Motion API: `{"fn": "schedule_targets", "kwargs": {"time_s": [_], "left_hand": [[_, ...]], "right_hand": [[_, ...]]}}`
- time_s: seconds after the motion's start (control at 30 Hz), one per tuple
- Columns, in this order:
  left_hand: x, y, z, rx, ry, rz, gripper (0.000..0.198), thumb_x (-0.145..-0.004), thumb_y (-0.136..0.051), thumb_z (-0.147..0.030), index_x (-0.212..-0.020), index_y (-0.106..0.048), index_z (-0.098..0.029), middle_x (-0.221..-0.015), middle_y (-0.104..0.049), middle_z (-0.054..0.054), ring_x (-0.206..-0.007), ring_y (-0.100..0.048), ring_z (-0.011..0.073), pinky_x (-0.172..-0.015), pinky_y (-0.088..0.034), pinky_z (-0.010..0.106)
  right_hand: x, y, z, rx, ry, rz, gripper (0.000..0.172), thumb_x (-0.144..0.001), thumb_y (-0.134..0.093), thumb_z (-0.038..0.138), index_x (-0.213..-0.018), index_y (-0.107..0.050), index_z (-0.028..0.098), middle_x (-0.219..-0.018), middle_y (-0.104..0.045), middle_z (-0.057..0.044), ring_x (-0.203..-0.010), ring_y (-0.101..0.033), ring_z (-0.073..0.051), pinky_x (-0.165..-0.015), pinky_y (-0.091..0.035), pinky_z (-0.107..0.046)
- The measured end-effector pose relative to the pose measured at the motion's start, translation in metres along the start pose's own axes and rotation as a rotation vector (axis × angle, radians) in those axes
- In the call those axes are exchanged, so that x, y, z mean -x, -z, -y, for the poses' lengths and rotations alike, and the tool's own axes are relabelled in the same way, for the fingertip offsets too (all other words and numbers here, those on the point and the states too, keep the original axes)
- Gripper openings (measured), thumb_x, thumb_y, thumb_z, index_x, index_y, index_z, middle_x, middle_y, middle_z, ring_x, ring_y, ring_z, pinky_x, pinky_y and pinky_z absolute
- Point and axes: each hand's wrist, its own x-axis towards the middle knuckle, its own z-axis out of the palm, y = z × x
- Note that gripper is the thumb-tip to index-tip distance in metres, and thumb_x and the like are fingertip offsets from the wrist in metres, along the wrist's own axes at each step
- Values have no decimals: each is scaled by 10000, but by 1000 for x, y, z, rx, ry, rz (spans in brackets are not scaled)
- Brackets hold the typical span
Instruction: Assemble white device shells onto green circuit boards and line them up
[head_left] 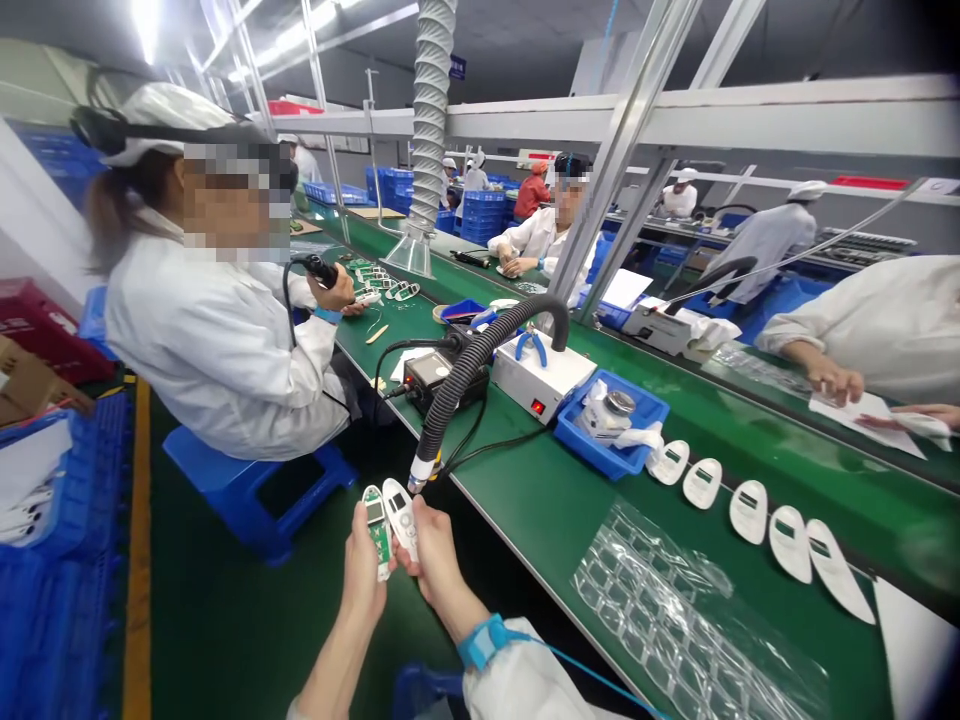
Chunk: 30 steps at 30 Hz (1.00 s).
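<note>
My left hand [358,562] is closed round a white handset shell with a green circuit board [379,535] and a small screen in it. In my right hand [439,552] is a white oval front cover [400,512] with a dark window and round buttons. Both pieces are upright side by side, their edges close or touching; I cannot tell which. Just above the cover hangs the nozzle [421,472] of a black ribbed hose [469,375]. A blue wrist strap [484,640] with a cord is round my right wrist.
On the green bench [502,490] stand a white box [544,375] with blue pliers, a blue tray [611,420], several white covers [748,512] and a clear blister sheet [675,600]. A co-worker [225,350] sits at left; another's hand [836,380] is at right.
</note>
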Motion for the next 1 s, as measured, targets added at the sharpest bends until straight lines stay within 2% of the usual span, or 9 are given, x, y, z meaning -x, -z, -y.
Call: {"fn": "schedule_targets", "kwargs": {"time_s": [0.1, 0.17, 0.33, 0.47, 0.53, 0.6, 0.73, 0.87, 1.0], "left_hand": [[-2, 9, -6, 8, -17, -45, 515, -778, -575, -666, -748, -571, -152, -490, -532, -11, -390, -458, 122, -336, -327, 191], [5, 9, -3, 5, -2, -31, 520, -771, -582, -672, -755, -577, -152, -502, -533, -11, -404, -461, 121, -344, -331, 188], [47, -4, 18, -36, 131, 91, 535, -749, -630, -677, -733, -589, -144, -533, -520, -10, -435, -448, 103, -376, -338, 176], [82, -9, 28, -52, 210, 156, 559, -777, -597, -684, -878, -631, -135, -664, -564, 9, -481, -456, 100, -396, -360, 186], [94, -10, 30, -51, 232, 206, 564, -806, -575, -669, -1014, -634, -148, -761, -582, 18, -528, -471, 105, -421, -385, 196], [102, -11, 30, -37, 263, 253, 563, -823, -578, -645, -1113, -617, -164, -821, -581, 22, -580, -483, 110, -451, -405, 201], [113, -18, 29, -28, 304, 296, 527, -826, -613, -603, -1129, -618, -172, -864, -588, 27, -664, -518, 122, -516, -443, 203], [121, -29, 26, -96, 319, 340, 508, -794, -685, -561, -1101, -629, -160, -841, -622, 38, -702, -564, 137, -603, -487, 204], [133, -45, 24, -167, 275, 354, 552, -719, -789, -497, -1136, -626, -173, -927, -659, 56, -893, -621, 194, -759, -513, 224]], "right_hand": [[1, -13, 1, 21, -19, 5, 540, -782, -548, 679, -602, -520, 171, -407, -525, 10, -274, -426, -79, -245, -157, -166], [9, -8, 1, 19, -14, 1, 554, -769, -555, 696, -601, -525, 169, -413, -526, 9, -279, -424, -80, -250, -149, -167], [54, 37, 0, -104, -40, -35, 571, -719, -614, 713, -633, -589, 149, -487, -559, -17, -330, -443, -82, -282, -161, -173], [106, 72, 9, -308, -59, 4, 501, -733, -692, 612, -768, -687, 113, -648, -656, -89, -471, -548, -123, -393, -349, -216], [129, 84, 15, -395, -53, 7, 448, -741, -726, 546, -808, -715, 102, -727, -686, -116, -567, -595, -148, -494, -438, -249], [146, 93, 20, -469, -52, -3, 429, -731, -756, 506, -859, -734, 96, -781, -703, -120, -650, -624, -165, -565, -476, -259], [163, 106, 23, -556, -38, 11, 468, -733, -764, 486, -971, -737, 84, -823, -713, -110, -700, -633, -163, -586, -481, -243], [170, 116, 24, -521, 34, 23, 441, -774, -717, 510, -976, -741, 119, -861, -717, -102, -717, -638, -168, -616, -490, -260], [178, 126, 32, -289, 166, 12, 450, -788, -688, 541, -993, -745, 145, -979, -720, -111, -837, -650, -200, -799, -502, -312]]}}
